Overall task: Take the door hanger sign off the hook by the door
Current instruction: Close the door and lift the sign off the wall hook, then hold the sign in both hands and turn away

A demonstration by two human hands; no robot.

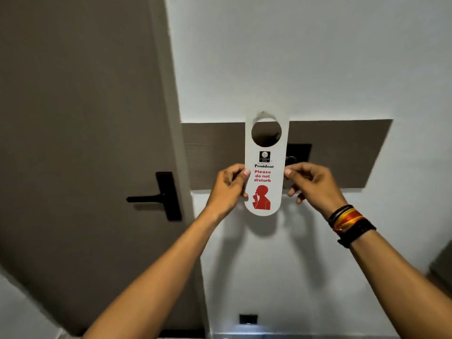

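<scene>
Two bare forearms rise from the lower corners of the frame toward the centre. Both hands meet at a white door hanger sign (266, 167), held upright just above the middle of the frame. On its left edge, the left hand (227, 189) pinches the card, thumb on the printed face and fingers curled behind. From the other side, the right hand (310, 184) grips the right edge the same way, with thumb in front and fingertips showing below and behind. A stack of black, red and yellow bracelets (349, 222) circles the right wrist.

Red lettering on the sign reads "Please do not disturb" over a red figure, with a small dark logo and the word "President" above. Its round cut-out sits near the top, and a grey-brown panel (342, 152) on the white wall shows through it. To the right of the card, partly hidden behind it, a black hook plate (299, 152) is fixed to that panel; whether the sign touches the hook I cannot tell.

At left centre, a grey-brown door (73, 118) carries a black lever handle (156, 198).
</scene>
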